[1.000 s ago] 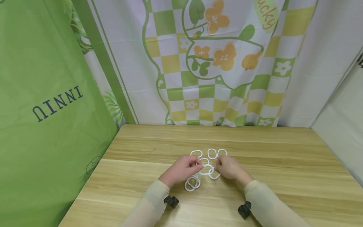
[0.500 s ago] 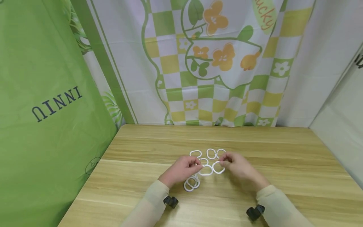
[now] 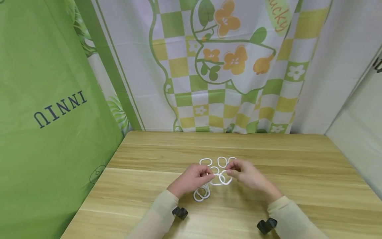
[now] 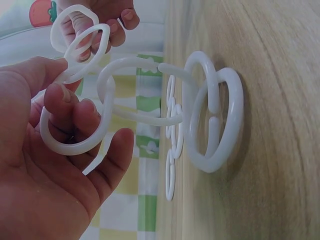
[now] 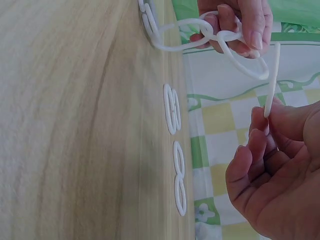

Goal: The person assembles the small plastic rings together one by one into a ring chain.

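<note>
Several white oval plastic chain links with a small split in the side are in the hands and on the table. My left hand (image 3: 192,177) pinches one link (image 5: 245,71) between thumb and forefinger. Another link (image 4: 75,149) loops around its fingers. From there the chain runs down to interlocked links (image 4: 212,166) at the tabletop. My right hand (image 3: 246,174) pinches a separate link (image 5: 272,82) between thumb and fingertips, its other fingers curled loosely. In the head view this link overlaps the left hand's link.
Beyond the hands, more white links (image 3: 206,159) lie flat on the wooden table (image 3: 283,186), one pair (image 5: 181,200) end to end. A checked curtain (image 3: 203,99) hangs behind the table's far edge, and green fabric (image 3: 53,149) hangs along the left side. Each wrist wears a small black camera (image 3: 180,212).
My right hand first drew its link rightward, apart from the left hand's link, then brought it back left so the two overlap again. The left hand has stayed nearly still.
</note>
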`<state>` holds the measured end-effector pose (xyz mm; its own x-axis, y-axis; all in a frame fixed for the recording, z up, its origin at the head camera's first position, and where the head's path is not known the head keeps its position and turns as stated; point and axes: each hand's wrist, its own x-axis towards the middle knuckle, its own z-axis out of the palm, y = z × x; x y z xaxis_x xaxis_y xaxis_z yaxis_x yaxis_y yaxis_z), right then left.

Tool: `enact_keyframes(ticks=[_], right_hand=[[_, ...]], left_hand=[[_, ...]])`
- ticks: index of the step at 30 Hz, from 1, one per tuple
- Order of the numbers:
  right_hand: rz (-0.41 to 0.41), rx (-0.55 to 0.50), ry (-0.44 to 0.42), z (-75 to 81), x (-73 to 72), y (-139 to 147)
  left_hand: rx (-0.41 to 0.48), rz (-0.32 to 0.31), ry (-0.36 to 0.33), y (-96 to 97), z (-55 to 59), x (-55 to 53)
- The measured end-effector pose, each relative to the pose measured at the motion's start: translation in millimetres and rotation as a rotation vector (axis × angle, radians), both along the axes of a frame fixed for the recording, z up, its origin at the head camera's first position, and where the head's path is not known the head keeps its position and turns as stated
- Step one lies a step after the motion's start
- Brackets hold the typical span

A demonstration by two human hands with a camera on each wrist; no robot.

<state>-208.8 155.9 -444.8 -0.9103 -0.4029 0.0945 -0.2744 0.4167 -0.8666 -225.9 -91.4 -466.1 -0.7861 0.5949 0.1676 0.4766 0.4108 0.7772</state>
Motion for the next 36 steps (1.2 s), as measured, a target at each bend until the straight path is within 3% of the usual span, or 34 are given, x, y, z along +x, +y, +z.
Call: enact_keyframes(ticks=[36], right_hand=[[0.050, -0.028, -0.068, -6.4, 5.3, -11]], left_hand=[[-0.018, -0.030, 0.003, 1.5, 1.4, 2.2]])
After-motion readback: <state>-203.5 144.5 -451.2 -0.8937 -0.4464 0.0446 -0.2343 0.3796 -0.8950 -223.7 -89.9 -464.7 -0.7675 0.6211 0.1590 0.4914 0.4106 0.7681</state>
